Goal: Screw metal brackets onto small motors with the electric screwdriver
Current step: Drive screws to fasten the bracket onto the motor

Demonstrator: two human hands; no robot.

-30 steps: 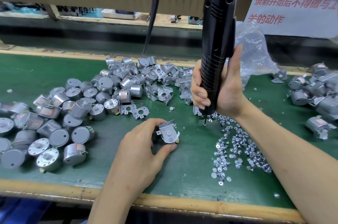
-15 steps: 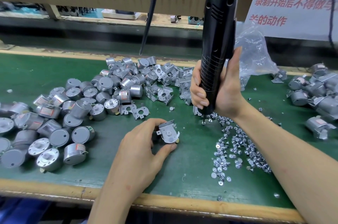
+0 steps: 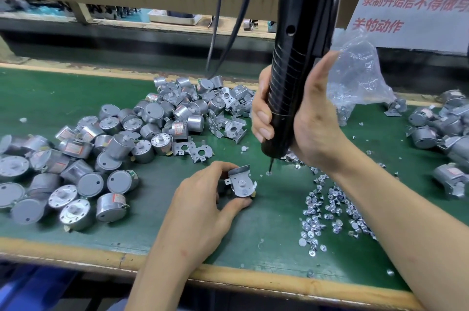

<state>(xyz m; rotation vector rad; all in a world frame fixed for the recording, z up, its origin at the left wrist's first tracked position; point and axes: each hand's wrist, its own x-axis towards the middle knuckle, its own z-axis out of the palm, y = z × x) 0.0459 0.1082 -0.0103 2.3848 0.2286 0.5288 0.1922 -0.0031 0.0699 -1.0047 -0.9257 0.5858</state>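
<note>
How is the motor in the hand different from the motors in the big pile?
The held motor wears a metal bracket; the pile motors are bare. The left hand grips the held motor shaft-up; the pile motors lie loose, pointing every way. Both are small, round and silver.

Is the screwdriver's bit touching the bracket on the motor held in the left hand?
Apart. The head view shows green mat between the bit and the bracket.

The right hand (image 3: 308,123) grips the electric screwdriver (image 3: 294,62) upright, its bit on a screw (image 3: 268,173) beside the left hand's (image 3: 200,209) bracketed motor (image 3: 241,182).
</note>
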